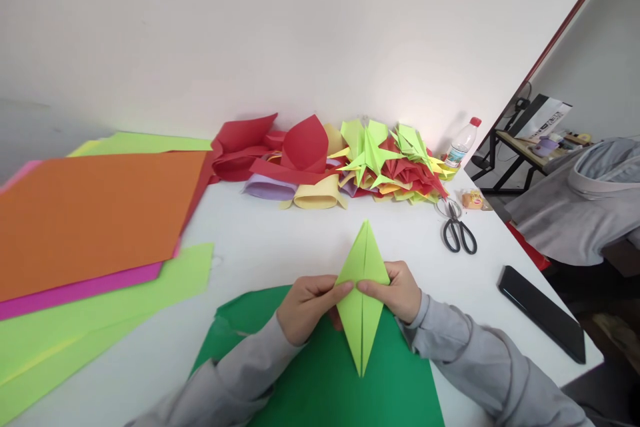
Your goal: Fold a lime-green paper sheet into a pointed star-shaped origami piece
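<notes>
A light green folded paper piece (pixel 363 280), diamond-shaped with long points at the far and near ends, lies over a dark green sheet (pixel 330 373) on the white table (pixel 270 233). My left hand (pixel 307 303) pinches its left side at the middle crease. My right hand (pixel 395 290) grips its right corner, fingers curled on the paper. Both arms wear grey sleeves.
Large orange (pixel 90 213), pink and light green sheets lie stacked at the left. A heap of folded red, yellow and green paper shapes (pixel 350 160) sits at the back. Black scissors (pixel 457 230), a plastic bottle (pixel 463 142) and a black phone (pixel 543 312) are at the right, near the table edge.
</notes>
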The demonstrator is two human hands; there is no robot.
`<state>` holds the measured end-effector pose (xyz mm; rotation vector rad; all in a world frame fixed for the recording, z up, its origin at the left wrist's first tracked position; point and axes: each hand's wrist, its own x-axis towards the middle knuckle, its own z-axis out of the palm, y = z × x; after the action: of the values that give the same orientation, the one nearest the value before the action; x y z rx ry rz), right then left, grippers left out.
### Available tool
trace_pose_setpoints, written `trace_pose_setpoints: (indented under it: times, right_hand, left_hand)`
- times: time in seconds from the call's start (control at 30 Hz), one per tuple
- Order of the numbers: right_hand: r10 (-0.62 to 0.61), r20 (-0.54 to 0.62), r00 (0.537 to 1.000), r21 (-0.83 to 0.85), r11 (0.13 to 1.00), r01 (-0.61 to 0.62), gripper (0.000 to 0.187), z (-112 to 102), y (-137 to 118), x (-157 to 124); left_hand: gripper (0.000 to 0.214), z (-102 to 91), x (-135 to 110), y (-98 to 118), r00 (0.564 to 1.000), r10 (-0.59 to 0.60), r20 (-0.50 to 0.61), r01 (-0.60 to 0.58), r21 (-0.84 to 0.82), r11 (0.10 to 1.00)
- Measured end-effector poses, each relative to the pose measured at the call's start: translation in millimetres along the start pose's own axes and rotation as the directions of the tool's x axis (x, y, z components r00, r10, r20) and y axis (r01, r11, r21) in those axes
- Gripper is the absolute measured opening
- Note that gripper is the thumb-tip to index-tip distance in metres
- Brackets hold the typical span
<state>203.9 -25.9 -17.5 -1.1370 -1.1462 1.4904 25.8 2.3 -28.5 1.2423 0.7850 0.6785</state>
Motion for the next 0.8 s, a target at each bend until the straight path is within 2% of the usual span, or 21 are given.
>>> trace_pose_setpoints:
  times: [0.17,0.33,0.57,0.67,0.8]
  right_hand:
    - [-0.021,-0.066,0.998,0.049,0.999,0.024,0.043,-1,0,1]
    - [-0.028,-0.061,0.998,0.097,0.995,0.034,0.042,0,-1,1]
    - [-0.015,-0.082,0.997,0.113,0.993,0.024,0.039,0,1,1]
    - [-0.036,-0.079,0.996,0.076,0.996,0.042,0.037,0,2,1]
    - [-0.116,-0.02,0.993,-0.003,0.993,0.115,0.031,3,1,1]
  left_hand:
    - [0.041,0.1,-1,2,1.0,-0.015,-0.01,0.015,0.02,1.0]
    - [0.04,1.5,-1,3,1.0,-0.009,-0.018,0.01,0.04,0.999]
    - [0.042,4.3,2,-7,0.998,-0.036,0.054,0.032,0.068,0.997]
    - [0.041,4.1,3,-14,0.995,-0.001,0.102,-0.009,0.096,0.995]
    - [0.04,4.7,4,-18,0.992,0.104,0.073,-0.112,0.123,0.986]
